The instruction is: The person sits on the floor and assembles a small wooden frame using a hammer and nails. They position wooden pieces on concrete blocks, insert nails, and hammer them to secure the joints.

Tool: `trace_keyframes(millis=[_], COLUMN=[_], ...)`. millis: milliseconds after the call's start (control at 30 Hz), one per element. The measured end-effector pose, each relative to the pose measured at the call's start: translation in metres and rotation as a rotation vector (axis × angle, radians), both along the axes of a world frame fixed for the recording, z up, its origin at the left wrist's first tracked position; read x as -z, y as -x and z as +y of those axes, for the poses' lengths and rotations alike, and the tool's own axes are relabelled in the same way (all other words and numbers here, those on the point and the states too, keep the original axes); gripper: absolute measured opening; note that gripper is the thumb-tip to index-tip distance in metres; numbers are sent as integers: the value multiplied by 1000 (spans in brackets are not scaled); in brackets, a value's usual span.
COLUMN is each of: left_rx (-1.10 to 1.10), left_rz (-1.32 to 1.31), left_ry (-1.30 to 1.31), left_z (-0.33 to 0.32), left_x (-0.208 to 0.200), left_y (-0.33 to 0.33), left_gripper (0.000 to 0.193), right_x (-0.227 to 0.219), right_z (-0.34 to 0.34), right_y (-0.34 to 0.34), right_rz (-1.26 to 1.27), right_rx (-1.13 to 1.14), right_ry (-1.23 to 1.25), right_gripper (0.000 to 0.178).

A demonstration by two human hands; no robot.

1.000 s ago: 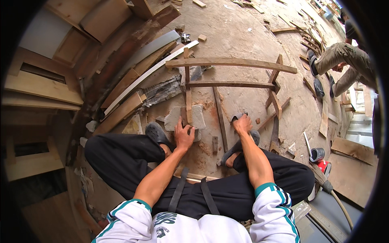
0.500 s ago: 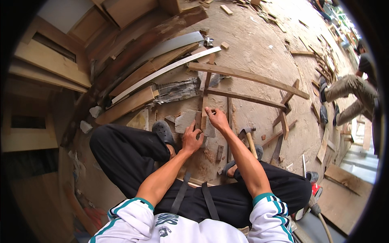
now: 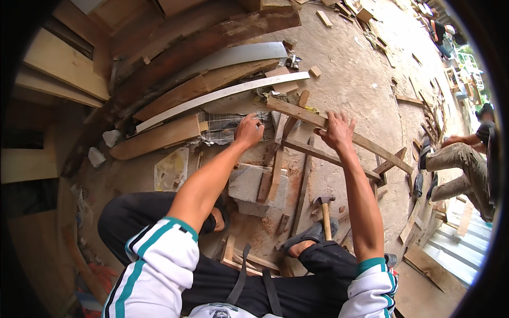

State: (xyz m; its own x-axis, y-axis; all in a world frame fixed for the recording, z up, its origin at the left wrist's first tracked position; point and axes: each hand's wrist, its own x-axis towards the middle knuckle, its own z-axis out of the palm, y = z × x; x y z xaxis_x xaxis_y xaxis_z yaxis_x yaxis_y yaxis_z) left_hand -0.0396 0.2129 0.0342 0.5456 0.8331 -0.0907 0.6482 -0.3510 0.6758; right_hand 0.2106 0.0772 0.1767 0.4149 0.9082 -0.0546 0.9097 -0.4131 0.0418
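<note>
A brown wooden frame (image 3: 331, 155) of rails and crosspieces lies tilted ahead of me. My right hand (image 3: 339, 132) lies across its long upper rail, fingers over the far edge and thumb on the near side. My left hand (image 3: 249, 131) hovers left of the frame's near end, above plastic-wrapped material. Its fingers are curled; whether they pinch something small cannot be seen. One leg of the frame reaches down to a pale stone block (image 3: 249, 183), with a short dark wood piece (image 3: 264, 186) against it. A wooden-handled hammer (image 3: 326, 217) leans by my right foot.
White strips (image 3: 228, 95) and boards (image 3: 159, 140) lie stacked to the left, beside wooden cabinet parts (image 3: 58, 63). Wood scraps litter the floor beyond. Another person (image 3: 461, 159) sits at the far right. A loose dark stick (image 3: 303, 191) lies near the block.
Both hands have left the leg and dark wood piece at the block. My right hand moved up onto the long rail; my left went up and left. The view shifted.
</note>
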Motion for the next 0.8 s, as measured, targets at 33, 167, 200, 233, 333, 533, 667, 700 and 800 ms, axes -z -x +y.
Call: trace_keyframes(millis=[33,167,200,233,333,533,667,700,800], left_rx=[67,692,677,665,573,-120,-170,-156,-94], left_rz=[53,224,204,185,40,-315,-412,-430,-443], left_ry=[-13,-329,-366,-406,-396,-158,-248,-234,-329], left_z=[7,29,32,33,36,29,31,31,28], left_x=[-2,-2,5,14,36,63,76,79,96], left_y=[-12,-32,-34,-36,-48,-87,-123,-129,-129], left_gripper=[23,17,18,19,24,24,24,24,21], right_x=[-5,8,8,7,2,-3,-9,-7,-11], right_z=[9,-8,-10,-15,-27,-41,-41,-41,-42], right_y=[-10,-12,-8,-4,1,8,16,15,19], right_rz=[212,374,394,374,336,279,281,270,266], right_rx=[47,6,8,-18,-40,-24,-25,-36,-25], right_ry=[142,-70,-98,-167,-275,-355,-390,-394,-409], right_gripper=[46,33,34,35,36,34,32,32,32])
